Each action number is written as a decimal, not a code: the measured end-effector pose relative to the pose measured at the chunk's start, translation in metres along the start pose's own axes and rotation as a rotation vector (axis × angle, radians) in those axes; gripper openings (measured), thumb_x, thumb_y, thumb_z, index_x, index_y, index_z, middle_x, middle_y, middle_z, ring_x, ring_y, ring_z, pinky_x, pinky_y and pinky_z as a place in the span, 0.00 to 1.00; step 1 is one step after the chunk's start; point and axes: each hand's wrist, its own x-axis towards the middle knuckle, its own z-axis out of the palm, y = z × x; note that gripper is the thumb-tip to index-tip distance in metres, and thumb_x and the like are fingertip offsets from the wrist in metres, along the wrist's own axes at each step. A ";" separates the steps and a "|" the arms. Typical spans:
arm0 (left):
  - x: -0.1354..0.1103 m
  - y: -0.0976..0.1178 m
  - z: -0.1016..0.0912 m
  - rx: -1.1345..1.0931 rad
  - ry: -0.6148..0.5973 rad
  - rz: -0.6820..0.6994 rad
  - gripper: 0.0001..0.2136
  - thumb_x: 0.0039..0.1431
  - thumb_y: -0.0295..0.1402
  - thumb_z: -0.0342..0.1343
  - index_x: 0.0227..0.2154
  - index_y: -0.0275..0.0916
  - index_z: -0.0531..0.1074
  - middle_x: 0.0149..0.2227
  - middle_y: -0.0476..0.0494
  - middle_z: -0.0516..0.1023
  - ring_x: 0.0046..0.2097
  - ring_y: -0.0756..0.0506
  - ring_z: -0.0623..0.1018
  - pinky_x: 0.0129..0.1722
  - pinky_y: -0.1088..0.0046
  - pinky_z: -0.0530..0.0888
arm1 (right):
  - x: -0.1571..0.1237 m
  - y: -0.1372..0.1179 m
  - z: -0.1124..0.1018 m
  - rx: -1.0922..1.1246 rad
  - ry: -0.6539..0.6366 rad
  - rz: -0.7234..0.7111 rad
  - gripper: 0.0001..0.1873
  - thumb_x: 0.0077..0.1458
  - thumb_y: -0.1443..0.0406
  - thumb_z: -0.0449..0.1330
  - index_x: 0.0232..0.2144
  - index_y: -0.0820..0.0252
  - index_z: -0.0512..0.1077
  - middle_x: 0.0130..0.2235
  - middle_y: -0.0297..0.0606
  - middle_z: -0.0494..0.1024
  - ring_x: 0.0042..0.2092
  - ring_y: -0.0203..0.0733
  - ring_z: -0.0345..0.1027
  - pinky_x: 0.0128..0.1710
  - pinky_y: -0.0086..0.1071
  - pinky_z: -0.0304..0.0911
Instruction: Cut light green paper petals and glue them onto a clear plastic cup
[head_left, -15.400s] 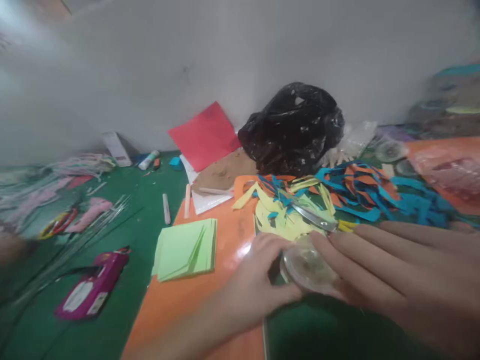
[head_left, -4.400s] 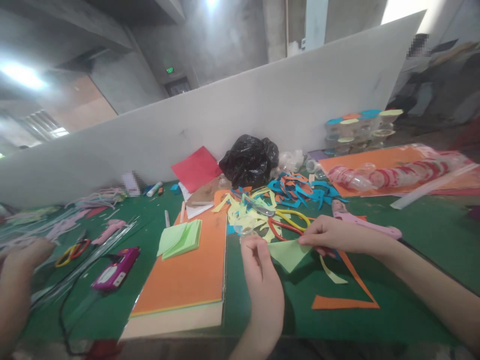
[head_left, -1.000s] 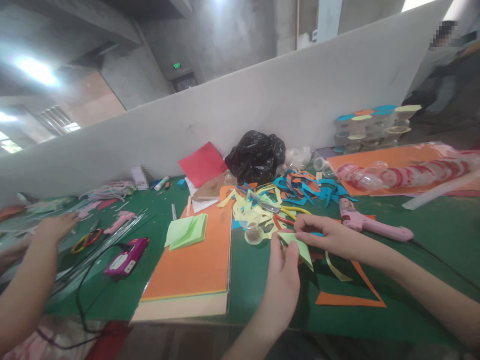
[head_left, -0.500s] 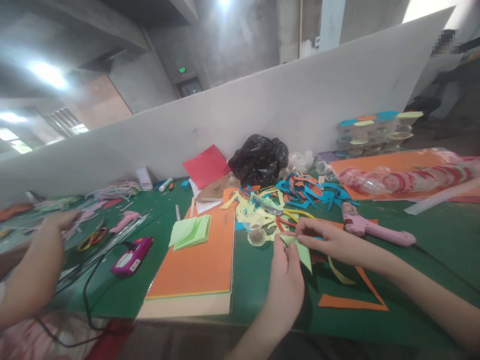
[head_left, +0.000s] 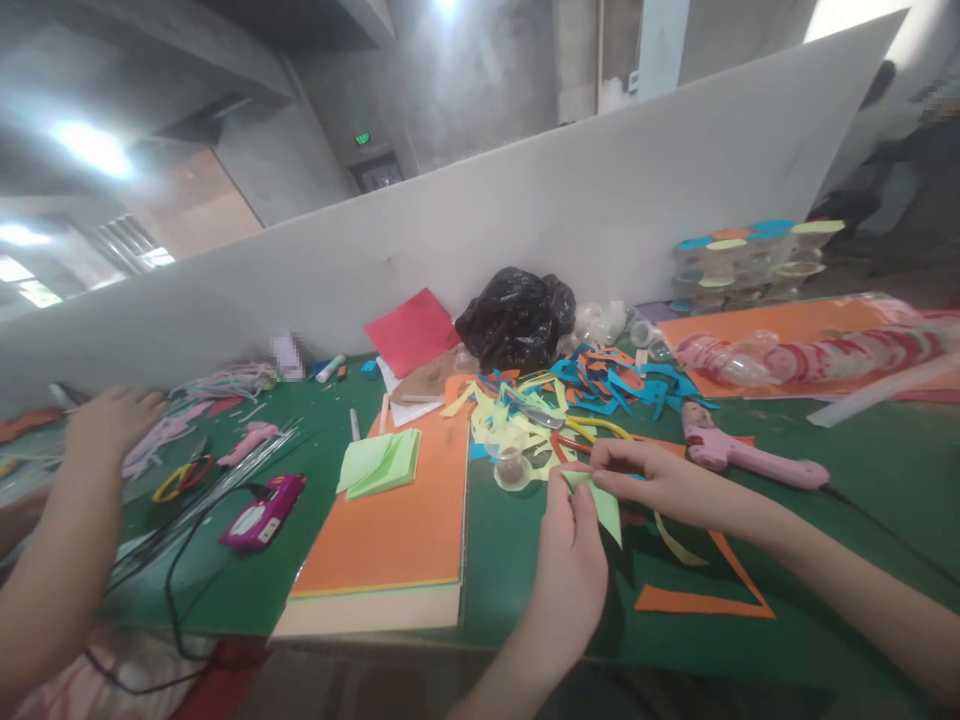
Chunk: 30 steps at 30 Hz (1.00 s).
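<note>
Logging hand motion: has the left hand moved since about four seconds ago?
Yes: the left hand has moved rightward, farther from the orange sheet stack.

Light-green paper [head_left: 609,512] partly behind left hand [head_left: 571,555]

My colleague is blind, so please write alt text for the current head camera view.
The wearer's hands hold light green paper over a green table. A green paper stack lies on orange sheets to the left, a pink glue gun to the right, cut paper strips beyond.

The held paper [head_left: 609,512] looks matt, the bag [head_left: 514,318] glossy crinkled plastic, the glue gun [head_left: 757,458] smooth plastic.
</note>
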 end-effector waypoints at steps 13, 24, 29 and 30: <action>0.000 0.004 -0.001 0.123 0.049 0.008 0.15 0.62 0.48 0.55 0.41 0.41 0.73 0.48 0.36 0.79 0.60 0.37 0.72 0.60 0.67 0.67 | 0.000 -0.002 -0.002 -0.136 -0.017 -0.028 0.24 0.63 0.44 0.56 0.33 0.59 0.64 0.31 0.31 0.66 0.33 0.34 0.60 0.34 0.29 0.59; 0.004 0.003 -0.002 0.276 0.041 -0.010 0.15 0.67 0.42 0.44 0.48 0.40 0.68 0.55 0.34 0.73 0.59 0.40 0.71 0.60 0.67 0.65 | 0.000 -0.002 -0.004 -0.209 0.010 -0.066 0.22 0.64 0.46 0.55 0.33 0.57 0.64 0.33 0.31 0.63 0.35 0.35 0.56 0.37 0.30 0.56; 0.008 0.001 -0.004 0.269 0.069 0.048 0.12 0.66 0.44 0.46 0.38 0.42 0.67 0.41 0.41 0.74 0.47 0.42 0.73 0.49 0.70 0.69 | 0.000 -0.004 -0.004 -0.213 0.022 -0.064 0.22 0.63 0.46 0.56 0.32 0.58 0.64 0.33 0.31 0.64 0.35 0.36 0.57 0.38 0.31 0.57; 0.008 0.001 -0.005 0.269 0.059 0.070 0.11 0.67 0.44 0.45 0.36 0.42 0.65 0.37 0.43 0.71 0.43 0.43 0.73 0.46 0.71 0.70 | 0.000 -0.004 -0.004 -0.215 0.024 -0.063 0.22 0.63 0.46 0.56 0.32 0.58 0.65 0.33 0.32 0.64 0.36 0.36 0.57 0.38 0.31 0.57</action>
